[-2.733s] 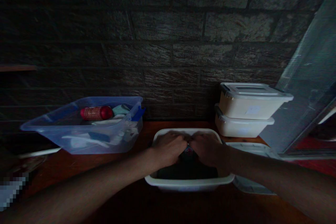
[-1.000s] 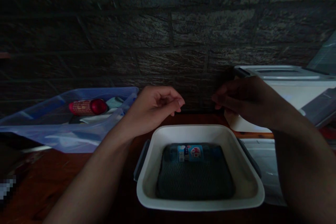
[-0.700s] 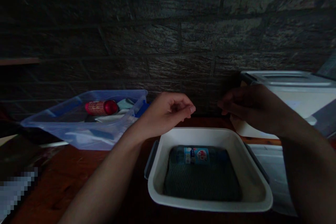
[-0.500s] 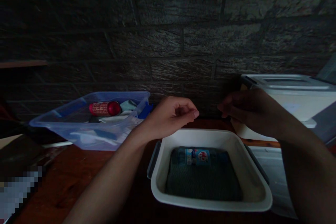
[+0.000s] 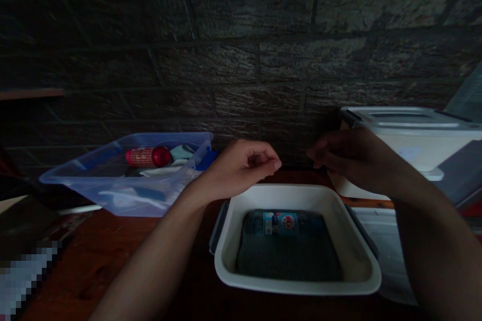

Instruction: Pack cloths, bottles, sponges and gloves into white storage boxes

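Both hands are raised over the far side of an uncovered white plastic box (image 5: 297, 286) with dark side latches. My left hand (image 5: 250, 163) has its fingers curled in and the thumb tip against them, with nothing seen in the grasp. Opposite it, a gap apart, my right hand (image 5: 348, 158) is closed in a similar way; it is in shadow, and I see no object in it. Inside the box lie a clear plastic bottle (image 5: 284, 223) with a blue label, on its side, and a dark green textured thing (image 5: 289, 256) whose kind I cannot tell.
At left on the wooden table (image 5: 98, 261) stands a clear bluish bin (image 5: 131, 200) holding a red bottle-like container (image 5: 147, 157) and cloth-like items. A lidded white box (image 5: 422, 145) stands at right, near a translucent lid (image 5: 387, 246). A dark brick wall (image 5: 233, 70) rises behind.
The view has shifted slightly, moving the boxes a little left in the picture. Both hands keep the same closed pose; nothing was taken hold of or let go.
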A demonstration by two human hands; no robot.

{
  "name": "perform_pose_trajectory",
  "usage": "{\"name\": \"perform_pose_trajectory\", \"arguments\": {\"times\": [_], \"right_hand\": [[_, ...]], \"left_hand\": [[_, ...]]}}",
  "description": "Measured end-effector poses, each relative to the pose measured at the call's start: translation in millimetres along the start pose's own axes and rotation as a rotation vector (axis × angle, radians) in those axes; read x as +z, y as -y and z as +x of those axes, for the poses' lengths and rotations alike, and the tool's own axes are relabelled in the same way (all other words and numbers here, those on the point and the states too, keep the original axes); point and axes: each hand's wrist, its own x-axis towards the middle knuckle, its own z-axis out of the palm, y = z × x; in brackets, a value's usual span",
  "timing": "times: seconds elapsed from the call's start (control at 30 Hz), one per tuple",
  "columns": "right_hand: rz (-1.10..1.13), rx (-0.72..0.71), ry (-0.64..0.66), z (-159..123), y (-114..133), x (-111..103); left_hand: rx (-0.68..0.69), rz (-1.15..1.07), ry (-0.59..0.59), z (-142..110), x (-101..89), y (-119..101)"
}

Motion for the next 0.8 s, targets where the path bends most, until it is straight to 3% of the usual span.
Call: {"name": "perform_pose_trajectory", "arguments": {"times": [0.8], "right_hand": [[-0.066,-0.030,0.013,-0.3,-5.8,-1.5]], "left_hand": [[0.007,0.029,-0.003,0.1,0.1,4.5]]}}
